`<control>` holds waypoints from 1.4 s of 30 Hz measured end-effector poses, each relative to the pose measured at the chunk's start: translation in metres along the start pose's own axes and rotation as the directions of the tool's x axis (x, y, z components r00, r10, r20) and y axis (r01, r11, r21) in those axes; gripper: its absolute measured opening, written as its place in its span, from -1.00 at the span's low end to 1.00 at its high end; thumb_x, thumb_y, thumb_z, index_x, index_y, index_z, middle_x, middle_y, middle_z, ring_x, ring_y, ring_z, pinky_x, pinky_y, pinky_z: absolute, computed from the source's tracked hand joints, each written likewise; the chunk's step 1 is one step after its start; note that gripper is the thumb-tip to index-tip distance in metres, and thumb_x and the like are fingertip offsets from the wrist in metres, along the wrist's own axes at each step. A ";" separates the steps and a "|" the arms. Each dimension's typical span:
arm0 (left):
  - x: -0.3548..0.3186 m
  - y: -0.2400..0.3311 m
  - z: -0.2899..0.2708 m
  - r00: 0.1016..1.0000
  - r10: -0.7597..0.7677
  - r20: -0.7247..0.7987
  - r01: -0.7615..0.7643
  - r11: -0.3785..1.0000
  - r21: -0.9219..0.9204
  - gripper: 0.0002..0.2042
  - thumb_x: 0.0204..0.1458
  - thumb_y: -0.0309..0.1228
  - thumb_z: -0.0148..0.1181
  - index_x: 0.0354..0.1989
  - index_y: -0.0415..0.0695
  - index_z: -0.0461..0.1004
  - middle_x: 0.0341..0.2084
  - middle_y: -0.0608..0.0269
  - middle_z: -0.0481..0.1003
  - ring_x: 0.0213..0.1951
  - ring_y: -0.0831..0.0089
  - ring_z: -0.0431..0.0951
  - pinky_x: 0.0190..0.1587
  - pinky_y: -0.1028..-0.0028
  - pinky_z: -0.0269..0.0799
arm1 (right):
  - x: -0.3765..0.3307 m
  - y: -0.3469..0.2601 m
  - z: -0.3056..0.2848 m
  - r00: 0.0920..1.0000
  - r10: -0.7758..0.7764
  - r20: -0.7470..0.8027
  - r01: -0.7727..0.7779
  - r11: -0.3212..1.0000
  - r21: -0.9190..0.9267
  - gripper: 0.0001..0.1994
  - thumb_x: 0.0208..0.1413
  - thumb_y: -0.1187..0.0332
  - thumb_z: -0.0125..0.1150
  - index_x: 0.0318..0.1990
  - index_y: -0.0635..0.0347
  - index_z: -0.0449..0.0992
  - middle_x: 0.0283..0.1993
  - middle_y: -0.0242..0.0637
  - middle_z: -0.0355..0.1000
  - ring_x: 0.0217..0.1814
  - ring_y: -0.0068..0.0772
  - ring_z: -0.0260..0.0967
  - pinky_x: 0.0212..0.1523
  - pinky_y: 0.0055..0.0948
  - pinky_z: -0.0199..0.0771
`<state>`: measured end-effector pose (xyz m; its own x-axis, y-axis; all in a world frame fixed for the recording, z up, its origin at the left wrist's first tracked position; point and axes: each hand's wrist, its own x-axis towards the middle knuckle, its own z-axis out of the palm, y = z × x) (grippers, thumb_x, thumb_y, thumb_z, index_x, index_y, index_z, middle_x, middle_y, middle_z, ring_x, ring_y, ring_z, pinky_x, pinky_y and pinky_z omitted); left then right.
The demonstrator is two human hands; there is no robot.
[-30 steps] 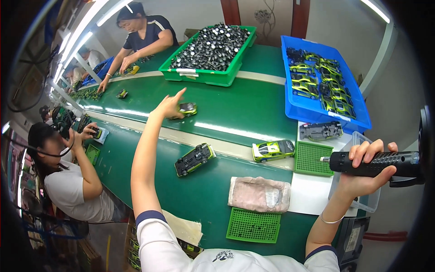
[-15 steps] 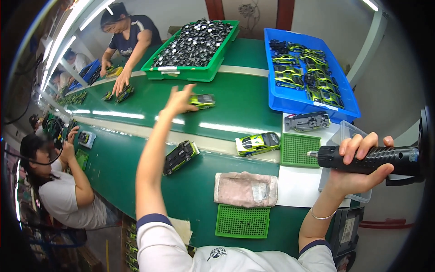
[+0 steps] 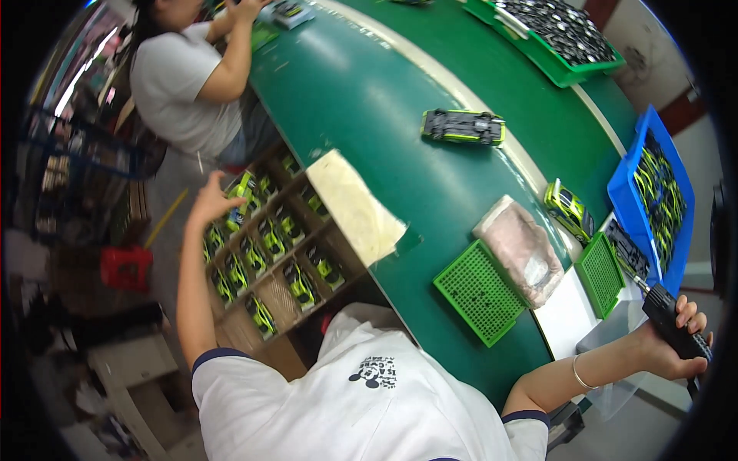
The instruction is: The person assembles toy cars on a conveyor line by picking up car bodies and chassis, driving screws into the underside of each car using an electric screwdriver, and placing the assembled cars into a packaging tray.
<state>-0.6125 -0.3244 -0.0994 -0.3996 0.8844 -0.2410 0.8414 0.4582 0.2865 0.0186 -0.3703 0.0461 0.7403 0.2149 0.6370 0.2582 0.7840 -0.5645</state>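
Observation:
My left hand (image 3: 209,203) is over a divided cardboard box (image 3: 273,296) at the left, its thumb and fingers apart. Just beside the fingertips, a green and black toy car (image 3: 244,196) sits tilted at the box's top; the fingers do not look closed round it. Several similar toy cars (image 3: 300,284) lie in the box's compartments. At the far right, my right hand (image 3: 680,346) grips a black electric screwdriver (image 3: 667,313). Its bit points up and left, near the dark car base (image 3: 629,250) by the blue bin.
On the green table lie an upside-down toy car (image 3: 463,127), another toy car (image 3: 567,209), a pinkish padded tray (image 3: 519,250), green mesh trays (image 3: 480,292) and a cream sheet (image 3: 354,203). Beyond are a blue bin (image 3: 626,180) and green bin (image 3: 565,75). A co-worker (image 3: 184,77) sits at left.
My view has swung left and down. My left hand has gone from a toy car on the green belt to the cardboard box. The right hand still holds the screwdriver, now lower in view.

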 end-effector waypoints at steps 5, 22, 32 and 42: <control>-0.073 0.011 0.140 0.880 -0.085 0.468 0.233 0.934 -0.270 -0.17 -0.43 -0.11 0.37 0.01 -0.32 0.11 -0.30 0.01 0.36 -0.33 0.33 0.42 -0.37 0.44 0.38 | -0.011 -0.006 0.007 0.992 0.039 0.121 -0.042 0.999 0.022 -0.54 -0.16 -0.12 0.06 -0.33 0.08 0.24 -0.52 -0.31 0.08 -0.56 -0.42 0.05 -0.43 -0.37 0.08; -0.020 0.151 0.083 0.808 0.077 -0.584 -0.400 0.800 -0.448 -0.70 -0.18 -0.43 0.18 -0.31 -0.21 0.22 -0.57 0.15 0.39 -0.56 0.29 0.42 -0.44 0.33 0.32 | -0.004 -0.025 -0.001 0.998 -0.063 -0.024 0.063 0.998 0.022 -0.42 -0.10 -0.24 -0.06 -0.18 0.10 0.20 -0.52 -0.31 0.09 -0.59 -0.47 0.04 -0.50 -0.46 0.10; 0.003 0.380 0.047 0.252 0.917 0.309 -0.968 0.232 0.100 -0.41 -0.55 -0.18 0.41 -0.32 -0.16 0.23 -0.37 0.12 0.34 -0.21 0.19 0.36 -0.17 0.31 0.26 | -0.002 -0.040 -0.012 0.986 -0.104 -0.130 0.103 0.995 -0.008 -0.27 -0.14 -0.36 -0.21 -0.10 0.17 0.19 -0.53 -0.29 0.12 -0.63 -0.49 0.08 -0.60 -0.54 0.11; -0.099 0.394 0.064 -0.318 0.939 0.132 -0.910 -0.263 -0.321 -0.60 -0.34 -0.43 0.27 -0.26 -0.14 0.28 -0.22 0.14 0.34 -0.21 0.20 0.35 -0.16 0.34 0.32 | -0.004 -0.032 -0.006 0.990 -0.048 0.129 -0.001 0.937 0.350 -0.18 -0.26 -0.43 -0.17 -0.04 0.13 0.16 -0.49 -0.28 0.12 -0.62 -0.47 0.06 -0.59 -0.48 0.13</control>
<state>-0.2187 -0.2369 -0.0219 0.9651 0.1370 0.2232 0.0252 -0.8969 0.4415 0.0107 -0.3999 0.0588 0.6406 0.2508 0.7258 0.0241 0.9381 -0.3454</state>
